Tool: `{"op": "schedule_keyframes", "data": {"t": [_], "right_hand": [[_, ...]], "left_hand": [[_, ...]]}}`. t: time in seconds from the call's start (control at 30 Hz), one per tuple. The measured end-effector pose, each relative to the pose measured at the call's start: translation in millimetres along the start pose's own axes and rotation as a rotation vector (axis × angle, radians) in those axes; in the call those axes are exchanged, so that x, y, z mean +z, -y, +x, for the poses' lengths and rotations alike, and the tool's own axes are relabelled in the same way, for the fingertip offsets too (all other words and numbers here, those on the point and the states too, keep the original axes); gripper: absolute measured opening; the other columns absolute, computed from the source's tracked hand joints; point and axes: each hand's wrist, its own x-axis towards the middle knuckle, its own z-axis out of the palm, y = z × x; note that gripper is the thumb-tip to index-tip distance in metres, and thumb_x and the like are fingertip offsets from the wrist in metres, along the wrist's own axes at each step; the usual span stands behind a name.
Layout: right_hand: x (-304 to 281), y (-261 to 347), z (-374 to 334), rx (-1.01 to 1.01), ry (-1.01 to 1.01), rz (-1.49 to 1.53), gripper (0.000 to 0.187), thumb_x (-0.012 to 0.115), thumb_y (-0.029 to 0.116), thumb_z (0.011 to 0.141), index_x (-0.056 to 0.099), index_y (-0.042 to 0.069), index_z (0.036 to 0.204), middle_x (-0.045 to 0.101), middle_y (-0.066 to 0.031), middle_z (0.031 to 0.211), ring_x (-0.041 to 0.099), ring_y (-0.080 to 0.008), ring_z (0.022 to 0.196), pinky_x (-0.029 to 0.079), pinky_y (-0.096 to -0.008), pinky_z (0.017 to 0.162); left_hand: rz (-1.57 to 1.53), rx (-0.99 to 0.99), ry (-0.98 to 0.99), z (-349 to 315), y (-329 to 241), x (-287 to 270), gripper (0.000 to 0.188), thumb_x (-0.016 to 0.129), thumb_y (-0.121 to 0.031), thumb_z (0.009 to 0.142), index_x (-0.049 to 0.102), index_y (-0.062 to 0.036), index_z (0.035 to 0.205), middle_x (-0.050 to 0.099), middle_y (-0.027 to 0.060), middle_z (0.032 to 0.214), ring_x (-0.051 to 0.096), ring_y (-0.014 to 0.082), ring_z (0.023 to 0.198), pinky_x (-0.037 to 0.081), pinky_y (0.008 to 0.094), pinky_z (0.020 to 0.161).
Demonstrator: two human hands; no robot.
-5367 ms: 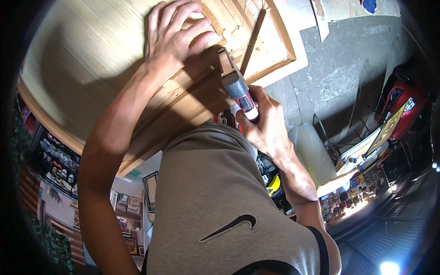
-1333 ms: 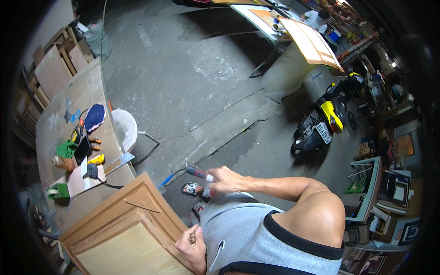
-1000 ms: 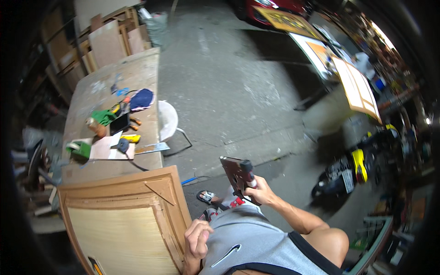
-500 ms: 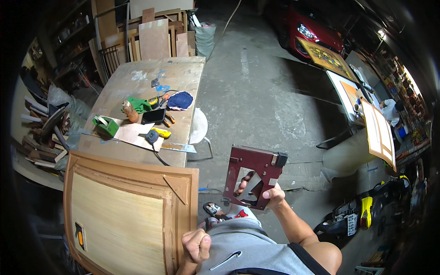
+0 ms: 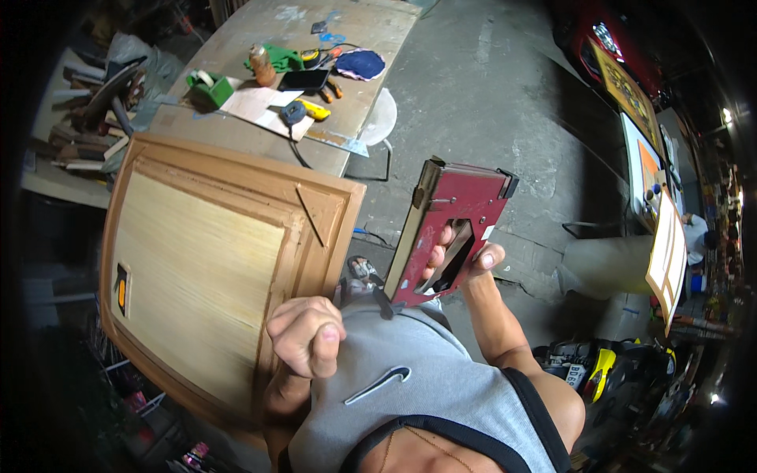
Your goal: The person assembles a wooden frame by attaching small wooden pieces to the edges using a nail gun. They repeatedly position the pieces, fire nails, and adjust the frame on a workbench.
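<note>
My right hand (image 5: 482, 266) is wrapped round the grip of a dark red metal staple gun (image 5: 481, 191), its fingers showing through the handle opening. The tool stands upright in front of my body, turned so that its pale narrow side shows. Just left of it, my left hand (image 5: 306, 335) is closed in a fist before my chest; whatever it may hold is hidden. Beside that fist lies a large wooden panel (image 5: 201, 229) with a raised brown frame. On it are a loose thin wood strip (image 5: 311, 215) and a black-and-orange utility knife (image 5: 121, 290).
Beyond the panel stands a worktable (image 5: 229, 39) with a tape dispenser (image 5: 209, 91), bottle (image 5: 261, 65), phone (image 5: 304, 80), tape measure (image 5: 292, 113) and blue cloth (image 5: 360, 65). A white stool (image 5: 381, 118) is beside it. A motorcycle (image 5: 602, 370) stands at right; a red car is behind.
The staple gun has turned, showing its narrow side. My left fist has risen in front of my chest. The view has tilted down, so more of my torso shows.
</note>
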Motion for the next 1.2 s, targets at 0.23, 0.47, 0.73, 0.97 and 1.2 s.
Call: {"op": "schedule_keyframes", "data": {"t": [0.23, 0.47, 0.73, 0.97, 1.2], "right_hand": [[-3.1, -14.6, 14.0, 0.050, 0.125, 0.201, 0.065, 0.067, 0.021, 0.069, 0.051, -0.005, 0.126, 0.061, -0.0170, 0.101, 0.064, -0.0374, 0.098, 0.052, -0.0542, 0.091], [-9.7, -13.5, 23.3, 0.126, 0.227, 0.222, 0.066, 0.066, 0.018, 0.069, 0.048, -0.008, 0.127, 0.058, -0.0213, 0.100, 0.063, -0.0350, 0.096, 0.054, -0.0568, 0.085], [-2.4, -11.1, 22.8, 0.263, 0.133, -0.018, 0.065, 0.070, 0.014, 0.064, 0.052, -0.011, 0.122, 0.061, -0.0261, 0.109, 0.060, -0.0390, 0.107, 0.049, -0.0553, 0.094], [11.5, -6.8, 21.1, 0.238, 0.032, -0.377, 0.066, 0.073, 0.016, 0.064, 0.055, -0.011, 0.122, 0.064, -0.0239, 0.113, 0.062, -0.0351, 0.107, 0.047, -0.0463, 0.096], [14.3, 9.6, -3.5, 0.193, -0.015, -1.083, 0.066, 0.075, 0.011, 0.065, 0.055, -0.006, 0.125, 0.062, -0.0166, 0.118, 0.059, -0.0278, 0.111, 0.046, -0.0398, 0.096]], "left_hand": [[-0.344, -0.317, -0.173, 8.8, -21.0, 5.9, 0.031, 0.050, -0.016, 0.098, 0.065, 0.0083, 0.110, 0.068, 0.0135, 0.084, 0.063, 0.0163, 0.070, 0.051, 0.0262, 0.064], [0.020, -0.074, -0.123, 44.6, -24.7, -1.9, 0.025, 0.066, 0.002, 0.083, 0.067, 0.0070, 0.108, 0.068, 0.0125, 0.086, 0.064, 0.0165, 0.074, 0.052, 0.0255, 0.067], [0.340, 0.077, -0.107, 77.0, -39.2, 13.2, 0.026, 0.081, -0.001, 0.071, 0.071, 0.0041, 0.095, 0.069, 0.0153, 0.083, 0.069, 0.0213, 0.074, 0.055, 0.0307, 0.065], [0.518, 0.103, -0.174, 75.0, -33.4, 11.0, 0.013, 0.075, -0.002, 0.079, 0.069, 0.0034, 0.090, 0.069, 0.0144, 0.080, 0.068, 0.0221, 0.069, 0.055, 0.0297, 0.063], [0.110, -0.253, -0.516, 68.7, 2.5, -14.7, 0.015, 0.055, -0.005, 0.095, 0.059, 0.0078, 0.101, 0.060, 0.0100, 0.071, 0.060, 0.0147, 0.067, 0.055, 0.0312, 0.067]]}}
